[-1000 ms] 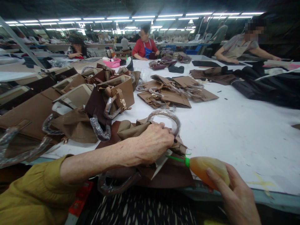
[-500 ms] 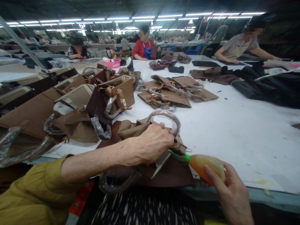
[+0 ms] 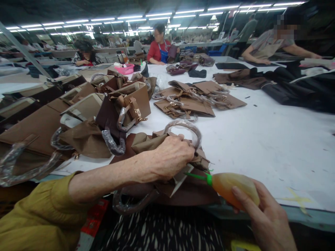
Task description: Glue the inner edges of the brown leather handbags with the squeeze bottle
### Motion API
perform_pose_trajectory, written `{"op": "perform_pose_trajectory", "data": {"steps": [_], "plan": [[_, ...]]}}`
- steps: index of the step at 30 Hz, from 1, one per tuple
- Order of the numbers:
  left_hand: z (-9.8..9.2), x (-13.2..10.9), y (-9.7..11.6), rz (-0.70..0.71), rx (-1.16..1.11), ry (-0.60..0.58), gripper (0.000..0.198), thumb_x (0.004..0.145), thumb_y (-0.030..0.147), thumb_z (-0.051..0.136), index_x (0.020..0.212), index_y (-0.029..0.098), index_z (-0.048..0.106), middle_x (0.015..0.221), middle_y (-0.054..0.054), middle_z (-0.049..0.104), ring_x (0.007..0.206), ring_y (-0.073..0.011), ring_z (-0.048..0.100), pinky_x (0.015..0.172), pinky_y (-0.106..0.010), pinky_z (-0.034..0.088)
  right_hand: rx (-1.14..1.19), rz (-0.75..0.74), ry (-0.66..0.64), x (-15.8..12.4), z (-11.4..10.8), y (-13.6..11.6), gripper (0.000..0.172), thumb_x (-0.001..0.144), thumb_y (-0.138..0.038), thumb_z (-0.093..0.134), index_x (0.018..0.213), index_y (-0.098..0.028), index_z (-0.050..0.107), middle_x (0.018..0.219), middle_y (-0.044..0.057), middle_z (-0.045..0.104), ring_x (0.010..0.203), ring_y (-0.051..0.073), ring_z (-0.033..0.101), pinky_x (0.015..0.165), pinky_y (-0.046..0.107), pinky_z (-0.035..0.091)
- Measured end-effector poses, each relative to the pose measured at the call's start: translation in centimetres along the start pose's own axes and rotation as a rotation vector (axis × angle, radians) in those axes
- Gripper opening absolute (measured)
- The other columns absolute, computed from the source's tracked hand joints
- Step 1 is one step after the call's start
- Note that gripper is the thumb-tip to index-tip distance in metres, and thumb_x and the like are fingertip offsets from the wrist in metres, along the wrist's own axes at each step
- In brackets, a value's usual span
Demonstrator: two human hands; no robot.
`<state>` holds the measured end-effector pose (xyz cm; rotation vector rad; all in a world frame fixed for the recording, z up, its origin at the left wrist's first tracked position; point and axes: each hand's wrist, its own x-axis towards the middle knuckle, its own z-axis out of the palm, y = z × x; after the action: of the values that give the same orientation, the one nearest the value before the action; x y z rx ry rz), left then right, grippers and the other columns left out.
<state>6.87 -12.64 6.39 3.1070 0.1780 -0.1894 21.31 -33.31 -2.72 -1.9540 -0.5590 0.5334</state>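
My left hand (image 3: 171, 157) is closed on the folded top of a brown leather handbag (image 3: 183, 193) lying at the table's near edge, beside its plastic-wrapped handle (image 3: 183, 124). My right hand (image 3: 267, 218) grips an orange squeeze bottle (image 3: 234, 188) with a green nozzle (image 3: 199, 176). The nozzle tip points at the bag's flap just below my left hand, beside a pale card (image 3: 181, 178) tucked in there.
Upright brown bags (image 3: 131, 104) and flat brown pieces (image 3: 39, 129) crowd the left side. A pile of flat bag parts (image 3: 193, 101) lies mid-table on the white tabletop (image 3: 261, 139). Dark fabric (image 3: 295, 90) sits far right. Other people work at the far end.
The bottle's nozzle moved in toward the flap, then drew back slightly to the right. My left hand kept its grip on the bag.
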Motion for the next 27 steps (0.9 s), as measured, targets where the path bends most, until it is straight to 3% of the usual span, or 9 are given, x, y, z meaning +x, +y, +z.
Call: {"op": "perform_pose_trajectory", "data": {"steps": [9,14,19,27], "plan": [[-0.1,0.1,-0.1,0.015,-0.001,-0.021,0.013,0.077,0.012,0.059,0.091,0.011,0.061,0.099,-0.012,0.065,0.091,-0.0267,0.058,0.076,-0.038,0.049,0.037,0.041,-0.074,-2.2,0.0,-1.5,0.045,0.073,-0.061,0.064,0.098,-0.024,0.062,0.063,0.000,0.063,0.046,0.019,0.053,0.049,0.030,0.049],[0.0,0.0,-0.2,0.026,0.006,-0.015,0.013,0.077,0.012,0.058,0.090,0.012,0.061,0.100,-0.011,0.065,0.091,-0.0269,0.058,0.076,-0.040,0.049,0.018,-0.009,-0.156,-2.5,-0.6,-1.0,0.043,0.071,-0.060,0.066,0.096,-0.025,0.063,0.068,0.001,0.066,0.049,0.021,0.057,0.045,0.030,0.049],[0.0,0.2,-0.1,0.014,0.005,-0.031,0.013,0.078,0.011,0.057,0.090,0.012,0.061,0.102,-0.011,0.065,0.092,-0.0268,0.058,0.078,-0.039,0.049,0.074,0.092,-0.126,-3.4,-0.3,-0.1,0.045,0.071,-0.061,0.065,0.098,-0.026,0.062,0.070,0.001,0.066,0.050,0.020,0.056,0.047,0.029,0.050],[0.1,0.1,-0.1,0.025,0.014,-0.002,0.016,0.075,0.014,0.063,0.090,0.012,0.061,0.101,-0.011,0.065,0.093,-0.0266,0.057,0.078,-0.039,0.049,0.125,0.087,-0.075,-3.5,-0.2,1.6,0.048,0.072,-0.058,0.065,0.104,-0.023,0.063,0.077,0.003,0.067,0.057,0.021,0.057,0.049,0.028,0.049]]}}
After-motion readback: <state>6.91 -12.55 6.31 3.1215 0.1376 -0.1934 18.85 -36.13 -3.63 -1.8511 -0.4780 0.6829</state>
